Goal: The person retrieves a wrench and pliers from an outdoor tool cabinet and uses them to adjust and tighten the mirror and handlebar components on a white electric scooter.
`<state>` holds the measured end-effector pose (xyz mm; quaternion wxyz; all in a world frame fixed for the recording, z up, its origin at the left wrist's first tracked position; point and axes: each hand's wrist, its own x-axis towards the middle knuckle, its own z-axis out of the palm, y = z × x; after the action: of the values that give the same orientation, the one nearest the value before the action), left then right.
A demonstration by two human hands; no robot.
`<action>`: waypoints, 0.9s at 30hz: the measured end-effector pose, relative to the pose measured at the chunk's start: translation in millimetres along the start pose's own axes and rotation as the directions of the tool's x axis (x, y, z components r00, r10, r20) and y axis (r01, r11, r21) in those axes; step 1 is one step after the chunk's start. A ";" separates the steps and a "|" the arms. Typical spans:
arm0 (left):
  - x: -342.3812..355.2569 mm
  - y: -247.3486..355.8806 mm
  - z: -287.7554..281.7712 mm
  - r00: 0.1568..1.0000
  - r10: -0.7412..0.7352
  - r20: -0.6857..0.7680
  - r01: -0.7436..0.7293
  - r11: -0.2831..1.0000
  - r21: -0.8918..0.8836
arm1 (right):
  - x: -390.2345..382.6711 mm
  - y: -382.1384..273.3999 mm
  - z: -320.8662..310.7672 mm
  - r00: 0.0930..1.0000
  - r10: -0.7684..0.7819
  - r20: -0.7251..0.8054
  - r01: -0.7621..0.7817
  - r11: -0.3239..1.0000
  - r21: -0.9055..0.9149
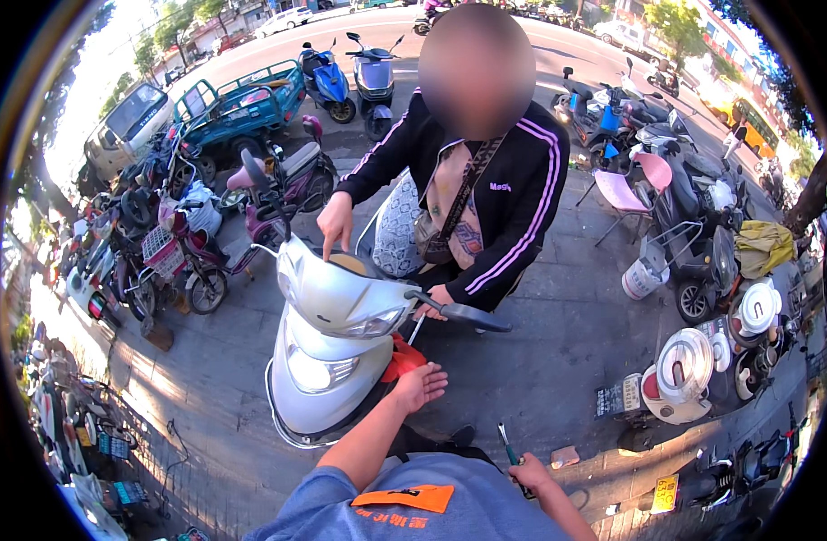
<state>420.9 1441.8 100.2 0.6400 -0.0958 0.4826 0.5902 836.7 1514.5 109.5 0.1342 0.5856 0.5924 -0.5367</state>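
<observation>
A silver-white electric scooter (pixel 337 311) stands in front of me, its headlight (pixel 319 368) lit. Just right of its front panel my left hand (pixel 421 386) is held out open and empty, palm showing, fingers stretched. It is close to a red cloth or bag (pixel 401 358) hanging at the scooter's side; whether they touch I cannot tell. Low on the right, my right hand (pixel 531 473) is closed round a slim tool (pixel 507 444) with a green handle and metal tip; its exact kind is unclear. The scooter's black mirror (pixel 475 316) juts out above my left hand.
Across the scooter, a person in a black jacket (pixel 531 198) points one hand (pixel 337 223) at the dashboard; the other is by the handlebar. Parked scooters flank both sides. A pink chair (pixel 619 191) and white bucket (pixel 646 270) stand right, with a brick piece (pixel 565 457) on the pavement.
</observation>
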 end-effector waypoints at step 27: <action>118.3 60.2 84.8 0.959 0.159 -0.234 -0.253 0.854 -0.454 | 86.1 -24.3 -157.5 0.988 0.148 -0.049 -0.145 0.988 0.059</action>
<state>393.4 1596.1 84.4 0.4807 -0.2540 0.3870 0.7448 866.3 1693.1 114.5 0.1412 0.6454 0.5360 -0.5256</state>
